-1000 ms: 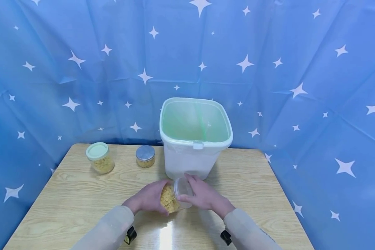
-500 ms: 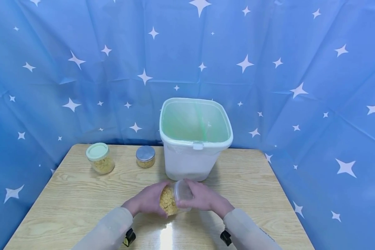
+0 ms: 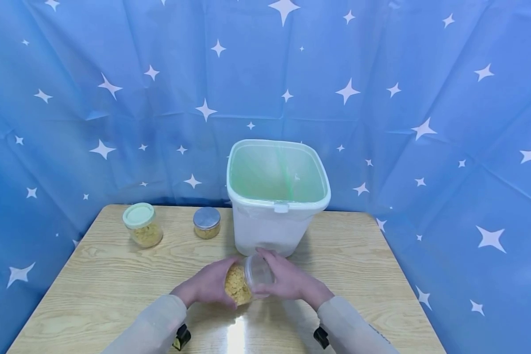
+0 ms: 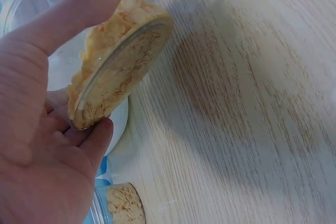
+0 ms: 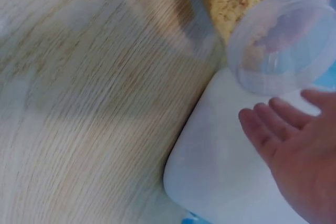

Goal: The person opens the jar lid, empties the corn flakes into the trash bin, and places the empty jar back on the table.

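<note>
My left hand point(image 3: 210, 284) grips a clear jar of yellow flakes point(image 3: 238, 286) around its side, low over the table. The jar is tipped over, with its base toward the left and its clear lid point(image 3: 260, 273) toward the right. In the left wrist view, thumb and fingers hold the jar point(image 4: 123, 59) and flakes show through its base. My right hand point(image 3: 287, 279) spreads around the lid. Seen from the right wrist, its straight fingers point(image 5: 286, 121) lie just short of the lid point(image 5: 278, 45), with the thumb hidden.
A white bin point(image 3: 267, 228) with a pale green inside stands right behind the hands. Back left are a jar with a green lid point(image 3: 143, 226) and a smaller jar with a grey lid point(image 3: 206, 223), both holding yellow contents. A starred blue curtain point(image 3: 168, 118) encloses the wooden table point(image 3: 115, 275).
The right hand's fingers, closer in on the lid half a second ago, have spread wider and shifted slightly up. The left hand keeps its grip on the jar, nearly in place.
</note>
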Demonstrator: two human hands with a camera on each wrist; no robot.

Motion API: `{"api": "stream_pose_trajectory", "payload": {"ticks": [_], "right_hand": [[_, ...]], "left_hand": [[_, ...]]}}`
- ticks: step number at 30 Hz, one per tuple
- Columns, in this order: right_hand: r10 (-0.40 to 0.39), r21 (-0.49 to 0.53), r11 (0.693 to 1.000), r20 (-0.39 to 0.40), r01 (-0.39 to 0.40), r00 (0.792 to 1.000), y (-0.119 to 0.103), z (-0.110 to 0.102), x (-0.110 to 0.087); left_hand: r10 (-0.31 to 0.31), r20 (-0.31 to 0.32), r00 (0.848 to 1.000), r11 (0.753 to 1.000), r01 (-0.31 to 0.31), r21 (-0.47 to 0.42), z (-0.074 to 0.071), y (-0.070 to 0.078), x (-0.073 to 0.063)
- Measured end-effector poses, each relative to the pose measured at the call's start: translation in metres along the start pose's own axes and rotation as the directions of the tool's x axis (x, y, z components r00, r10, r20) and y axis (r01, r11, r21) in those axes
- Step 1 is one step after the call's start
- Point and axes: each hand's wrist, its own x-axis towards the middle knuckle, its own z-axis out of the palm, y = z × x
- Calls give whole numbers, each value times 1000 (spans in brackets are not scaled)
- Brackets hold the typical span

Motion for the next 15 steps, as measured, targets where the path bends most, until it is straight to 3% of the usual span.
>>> {"api": "stream_pose_trajectory", "payload": {"ticks": [9, 15], "right_hand": [[145, 4, 989, 13, -145, 989, 1, 4, -1], [147, 15, 989, 34, -147, 989, -2, 4, 0]], "left_hand": [[-20, -4, 1000, 1000, 20, 7, 1, -4, -1], [-17, 2, 1000, 1000, 17, -7, 1, -2, -1]]}}
